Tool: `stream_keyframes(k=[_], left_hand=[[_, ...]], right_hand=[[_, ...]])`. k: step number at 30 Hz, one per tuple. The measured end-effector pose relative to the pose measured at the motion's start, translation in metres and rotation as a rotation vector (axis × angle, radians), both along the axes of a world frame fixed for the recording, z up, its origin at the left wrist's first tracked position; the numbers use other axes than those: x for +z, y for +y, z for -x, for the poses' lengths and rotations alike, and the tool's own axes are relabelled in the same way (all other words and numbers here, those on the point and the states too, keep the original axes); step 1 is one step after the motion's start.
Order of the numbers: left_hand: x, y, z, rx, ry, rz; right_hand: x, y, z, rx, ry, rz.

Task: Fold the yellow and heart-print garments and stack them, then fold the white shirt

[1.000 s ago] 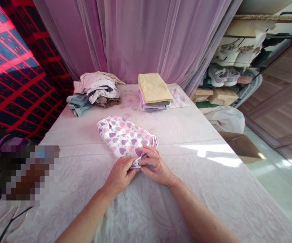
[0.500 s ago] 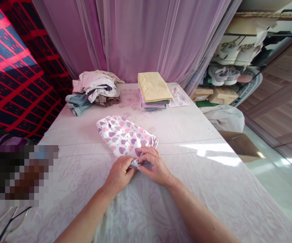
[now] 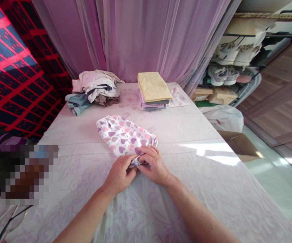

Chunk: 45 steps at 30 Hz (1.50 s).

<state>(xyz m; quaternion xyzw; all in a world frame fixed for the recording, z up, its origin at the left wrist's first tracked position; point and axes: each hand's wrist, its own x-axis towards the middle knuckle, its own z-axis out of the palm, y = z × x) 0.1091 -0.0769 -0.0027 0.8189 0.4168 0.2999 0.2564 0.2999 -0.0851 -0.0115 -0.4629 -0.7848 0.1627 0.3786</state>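
Observation:
A white garment printed with purple and pink hearts [image 3: 122, 135] lies on the table in front of me, its kind not clear from its shape. My left hand [image 3: 120, 172] pinches the near edge of the cloth between thumb and fingers. Just to the right, my right hand [image 3: 154, 166] grips the same bunched edge, fingertips almost meeting the left ones. A small greyish fold shows between the two hands. The far left end of the garment rests flat, and its right end is gathered.
On the table's cloth cover [image 3: 198, 189], a loose heap of clothes [image 3: 97, 86] sits at the back left. A folded stack topped with yellow cloth [image 3: 154, 87] stands at the back centre. Shoe shelves [image 3: 232, 54] and an open cardboard box [image 3: 239, 143] are at the right.
Almost nothing has moved. Both hands keep their hold on the near edge, and the fold between them shows slightly more.

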Motion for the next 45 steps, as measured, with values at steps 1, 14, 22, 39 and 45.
stream_keyframes(k=[1,14,22,39,45], left_hand=[[-0.001,-0.001,0.000,0.022,-0.020,-0.005],[0.009,-0.006,0.004,0.141,0.003,-0.385],[0.006,-0.004,0.004,0.109,0.015,-0.392],[0.002,0.002,0.004,0.065,-0.017,-0.413],[0.003,-0.001,0.002,0.120,-0.041,-0.366]], right_hand=[[0.000,0.000,0.000,0.000,-0.006,-0.011],[0.000,0.002,-0.005,-0.029,0.064,-0.067],[0.000,0.001,-0.006,0.010,0.007,-0.114],[0.001,0.002,-0.006,0.010,0.028,-0.111],[0.007,-0.001,-0.005,0.033,0.040,-0.028]])
